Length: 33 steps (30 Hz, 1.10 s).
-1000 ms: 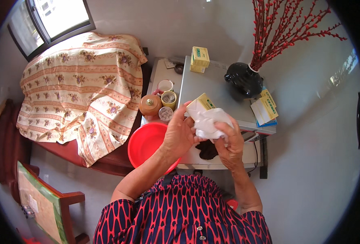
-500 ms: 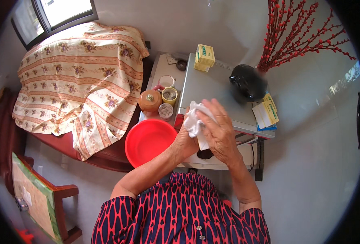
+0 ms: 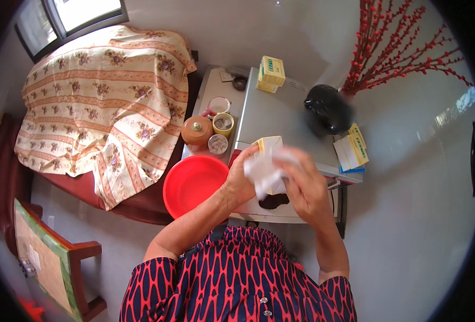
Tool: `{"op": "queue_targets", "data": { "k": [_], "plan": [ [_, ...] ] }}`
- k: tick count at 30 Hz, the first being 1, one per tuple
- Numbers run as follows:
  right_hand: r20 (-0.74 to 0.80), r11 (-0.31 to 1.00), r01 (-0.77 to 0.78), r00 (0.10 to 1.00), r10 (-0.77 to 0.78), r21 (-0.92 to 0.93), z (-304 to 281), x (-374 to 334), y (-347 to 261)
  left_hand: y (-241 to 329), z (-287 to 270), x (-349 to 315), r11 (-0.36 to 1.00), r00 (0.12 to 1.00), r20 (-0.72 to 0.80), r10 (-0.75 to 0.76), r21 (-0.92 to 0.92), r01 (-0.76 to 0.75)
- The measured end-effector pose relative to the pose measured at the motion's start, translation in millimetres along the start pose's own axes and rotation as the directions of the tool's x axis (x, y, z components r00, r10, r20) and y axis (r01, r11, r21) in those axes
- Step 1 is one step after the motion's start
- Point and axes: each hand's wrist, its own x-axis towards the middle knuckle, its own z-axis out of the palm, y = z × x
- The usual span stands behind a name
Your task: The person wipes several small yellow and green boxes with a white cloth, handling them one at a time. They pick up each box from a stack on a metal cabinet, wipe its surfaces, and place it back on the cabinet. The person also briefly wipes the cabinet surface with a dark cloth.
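My left hand [image 3: 239,181] grips a small yellow and white box [image 3: 272,141] over the front edge of a silver cabinet-like appliance [image 3: 288,102]. A crumpled white cloth [image 3: 260,169] covers much of the box's near face. My right hand [image 3: 308,194], partly smeared by motion, is closed on the cloth and presses it against the box. Just left of my left wrist stands a red basin [image 3: 194,182]. Below the box lies a dark brown object [image 3: 274,202], mostly hidden, whose kind I cannot make out.
Yellow boxes [image 3: 271,72] and a black vase [image 3: 328,109] with red-berried branches top the appliance. Cards [image 3: 351,150] stick out at its right. Left stand a brown lidded jar [image 3: 196,132], a yellow mug [image 3: 223,124] and cups. A floral cloth [image 3: 103,102] covers a red sofa.
The box has tilted up, so more of its top shows beyond the cloth. My right hand has shifted slightly right and down with the cloth.
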Motion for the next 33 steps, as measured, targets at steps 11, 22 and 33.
{"op": "queue_targets", "data": {
  "k": [11,22,33],
  "plan": [
    [0.358,0.909,0.228,0.929,-0.096,-0.348,-11,-40,-3,-13,-3,6,0.999,0.986,-0.159,-0.044,-0.036,0.039],
    [0.188,0.772,0.192,0.978,-0.095,-0.607,15,-7,32,-31,15,7,0.993,0.986,-0.142,-0.084,-0.093,0.071],
    [0.237,0.979,0.096,0.970,-0.051,-0.179,-13,-58,0,2,9,6,0.996,0.995,-0.096,0.001,-0.086,-0.009]
  ]
}}
